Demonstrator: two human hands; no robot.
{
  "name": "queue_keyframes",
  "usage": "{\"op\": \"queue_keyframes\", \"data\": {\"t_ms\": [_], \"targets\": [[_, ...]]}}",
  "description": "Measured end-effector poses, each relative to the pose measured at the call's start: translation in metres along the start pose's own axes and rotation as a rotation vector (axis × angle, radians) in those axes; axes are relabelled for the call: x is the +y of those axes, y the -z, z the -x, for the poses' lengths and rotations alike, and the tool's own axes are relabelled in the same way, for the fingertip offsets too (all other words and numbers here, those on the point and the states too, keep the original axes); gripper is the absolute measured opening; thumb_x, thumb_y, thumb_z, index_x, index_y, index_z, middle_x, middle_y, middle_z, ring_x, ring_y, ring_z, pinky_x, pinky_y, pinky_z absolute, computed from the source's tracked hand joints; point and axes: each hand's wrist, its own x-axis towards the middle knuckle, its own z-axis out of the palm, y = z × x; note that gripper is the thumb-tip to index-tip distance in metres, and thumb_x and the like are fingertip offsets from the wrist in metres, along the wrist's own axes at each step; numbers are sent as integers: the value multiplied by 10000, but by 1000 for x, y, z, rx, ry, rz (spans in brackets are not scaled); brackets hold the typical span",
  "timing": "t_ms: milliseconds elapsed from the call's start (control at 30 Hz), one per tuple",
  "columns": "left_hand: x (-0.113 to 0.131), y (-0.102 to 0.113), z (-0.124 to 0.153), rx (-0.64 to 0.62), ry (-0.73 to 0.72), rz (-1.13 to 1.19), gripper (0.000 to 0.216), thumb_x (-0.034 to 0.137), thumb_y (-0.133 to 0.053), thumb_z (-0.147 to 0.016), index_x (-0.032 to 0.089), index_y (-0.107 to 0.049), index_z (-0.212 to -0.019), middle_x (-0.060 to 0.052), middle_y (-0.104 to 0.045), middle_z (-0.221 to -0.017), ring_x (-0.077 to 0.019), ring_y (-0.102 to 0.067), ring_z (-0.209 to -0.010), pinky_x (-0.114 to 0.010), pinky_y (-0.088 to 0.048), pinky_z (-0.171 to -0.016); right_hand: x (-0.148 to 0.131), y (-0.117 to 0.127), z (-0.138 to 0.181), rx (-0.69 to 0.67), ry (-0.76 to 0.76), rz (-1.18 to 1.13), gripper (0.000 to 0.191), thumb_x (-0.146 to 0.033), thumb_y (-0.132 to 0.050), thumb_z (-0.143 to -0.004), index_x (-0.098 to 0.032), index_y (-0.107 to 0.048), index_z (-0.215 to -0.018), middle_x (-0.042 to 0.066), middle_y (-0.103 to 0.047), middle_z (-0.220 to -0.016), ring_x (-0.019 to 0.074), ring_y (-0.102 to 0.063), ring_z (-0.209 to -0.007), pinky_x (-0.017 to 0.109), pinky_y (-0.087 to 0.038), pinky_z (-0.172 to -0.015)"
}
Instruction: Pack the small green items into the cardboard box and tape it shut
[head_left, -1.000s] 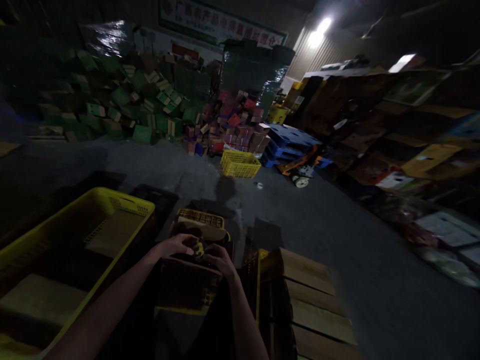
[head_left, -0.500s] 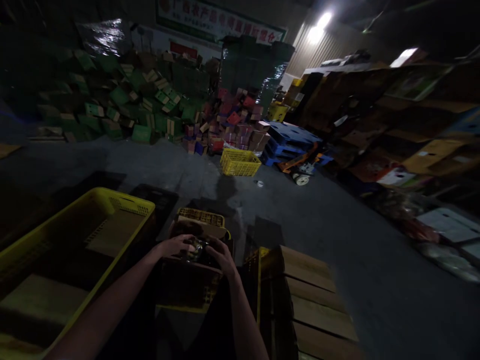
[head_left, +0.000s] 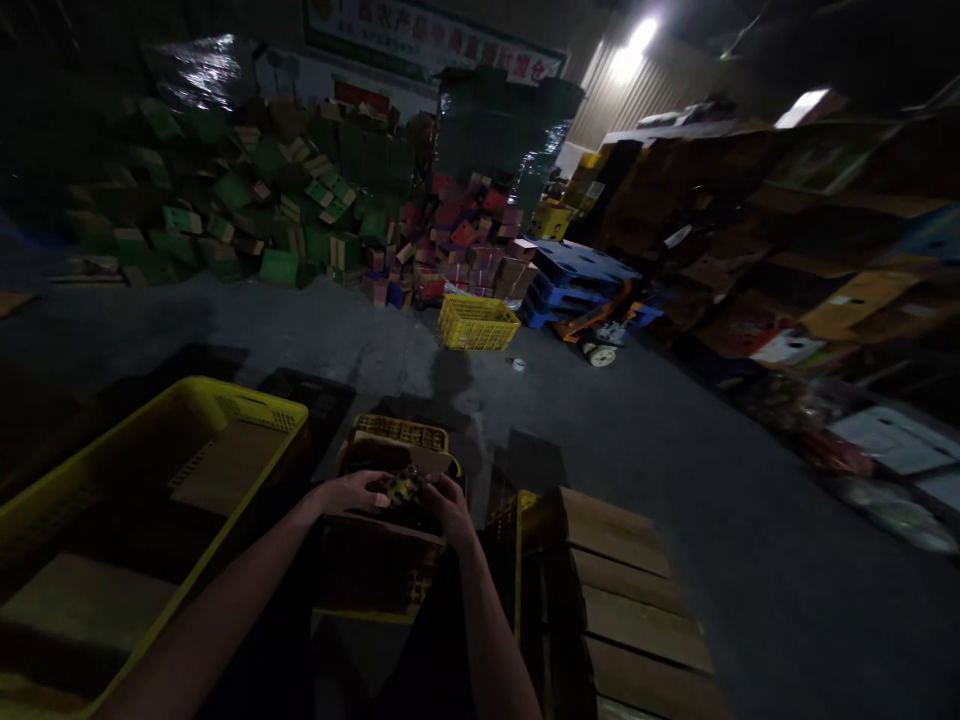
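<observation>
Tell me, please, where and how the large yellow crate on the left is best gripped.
I'd grip the large yellow crate by the handle slot high in its far end, coming from outside, with fingers curled through the opening. The crate is long and open-topped, so a matching hold at the near end, partly out of view, may help.

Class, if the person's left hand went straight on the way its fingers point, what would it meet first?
The left hand would likely first meet the small yellowish item, which it may be touching; dim light leaves depth unclear.
</observation>
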Motion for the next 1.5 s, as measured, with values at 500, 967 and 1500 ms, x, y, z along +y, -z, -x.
{"op": "queue_keyframes", "data": {"t_ms": [500, 967, 1500], "targets": [[9, -7, -4, 154, 26, -29, 619, 613, -886, -667, 120, -770, -1023, -123, -796, -977, -285, -757, -927, -346, -575, -824, -11, -7, 4, -36, -4, 269, 473, -556, -849, -771, -211, -815, -1093, 37, -791, -929, 211, -702, -827, 308, -546, -752], [8, 1, -5, 170, 89, 252, 752, 788, -689, -796, 177, -687, -1234, -168, -731, -1249, -308, -726, -1094, -448, -574, -972, -6, -2, 2, 19, 0, 185, 384, -486, -898, -690, -176, -821, -901, 62, -772, -873, 229, -705, -829, 344, -561, -798], [6, 4, -4, 147, -128, 102, 697, 451, -894, -737, 215, -679, -1357, -138, -684, -1385, -308, -654, -1236, -426, -550, -1009, -4, -3, -1, 8, -10, 116, 380, -504, -874, -681, -201, -812, -901, 73, -786, -918, 255, -724, -886, 387, -575, -864]]}}
